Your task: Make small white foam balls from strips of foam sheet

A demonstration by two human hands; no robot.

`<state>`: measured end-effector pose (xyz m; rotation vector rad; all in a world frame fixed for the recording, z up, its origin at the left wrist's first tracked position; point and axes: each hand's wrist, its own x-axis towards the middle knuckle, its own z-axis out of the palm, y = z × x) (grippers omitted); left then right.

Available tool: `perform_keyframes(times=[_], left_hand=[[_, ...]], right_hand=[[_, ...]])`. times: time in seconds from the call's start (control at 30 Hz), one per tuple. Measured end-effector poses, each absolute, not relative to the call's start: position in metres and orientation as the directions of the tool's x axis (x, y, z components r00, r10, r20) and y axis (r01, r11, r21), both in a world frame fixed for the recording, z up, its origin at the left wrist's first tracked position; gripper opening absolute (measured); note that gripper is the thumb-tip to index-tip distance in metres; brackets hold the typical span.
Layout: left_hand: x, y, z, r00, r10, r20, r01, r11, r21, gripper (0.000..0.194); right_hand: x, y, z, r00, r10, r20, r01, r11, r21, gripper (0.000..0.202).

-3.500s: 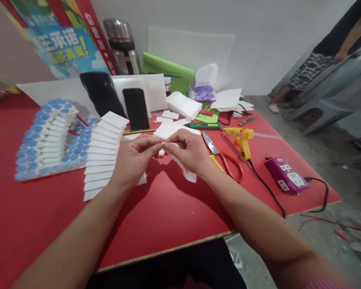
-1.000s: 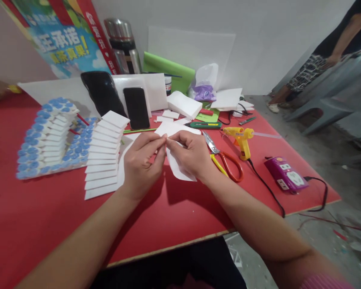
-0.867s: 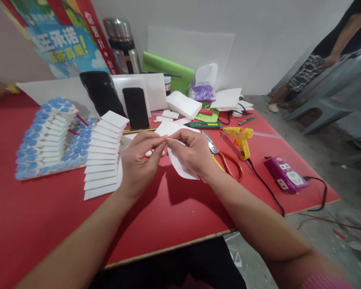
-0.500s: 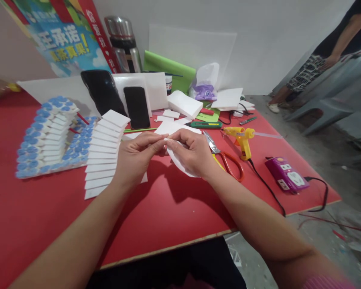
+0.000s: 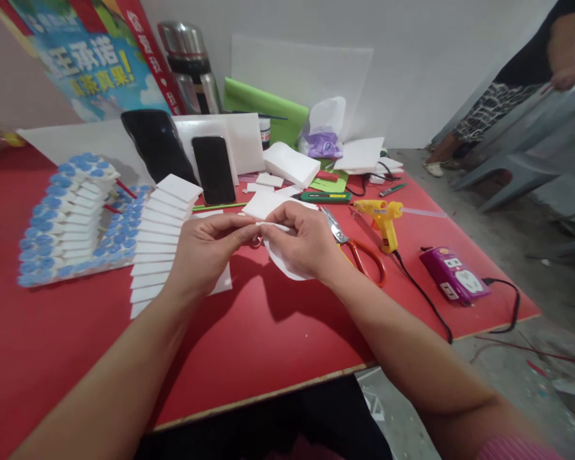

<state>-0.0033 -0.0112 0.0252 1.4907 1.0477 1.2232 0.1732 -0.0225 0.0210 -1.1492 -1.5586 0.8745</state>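
A thin, soft-looking white sheet [image 5: 283,260], paper or tissue, is held above the red table. My right hand [image 5: 303,239] pinches it between thumb and fingers, and its loose part hangs below that palm. The fingertips of my left hand [image 5: 215,246] are pinched at the sheet's left end, touching the right fingertips. What lies between the fingertips is mostly hidden. Left of my left hand stands a stepped white model piece [image 5: 156,249], partly covered by the wrist. Scissors [image 5: 361,255] with orange-red handles lie just right of my right hand.
A yellow glue gun [image 5: 383,220] and a purple power socket [image 5: 455,275] with cords are on the right. Behind my hands are a green cutter knife [image 5: 328,197], white boards and a phone [image 5: 214,169]. A blue-and-white model [image 5: 62,223] stands left. A person [image 5: 522,83] stands beyond the table.
The view has shifted slightly. Both hands keep pinching the white sheet, with small finger movements. The person in the background has moved an arm to the right, towards a chair.
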Motion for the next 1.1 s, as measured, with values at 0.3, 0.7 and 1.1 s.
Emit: perform_keyframes(times=[0.3,0.7,1.1], left_hand=[[-0.011,-0.003,0.018,0.3,0.946,0.119,-0.011,-0.121,0.993,0.022],[-0.009,-0.007,0.025,0.222,0.933,0.282,0.12,-0.313,0.942,0.014],[-0.005,-0.006,0.02,0.251,0.936,0.245,0.055,-0.267,0.962,0.019]], right_hand=[[0.174,-0.028,0.024,-0.132,0.901,0.413,0.424,0.428,-0.798,0.009],[0.19,-0.009,0.028,-0.686,0.696,-0.212,-0.382,-0.592,-0.71,0.04],[0.188,-0.015,0.032,-0.537,0.828,-0.163,-0.36,-0.399,-0.843,0.035]])
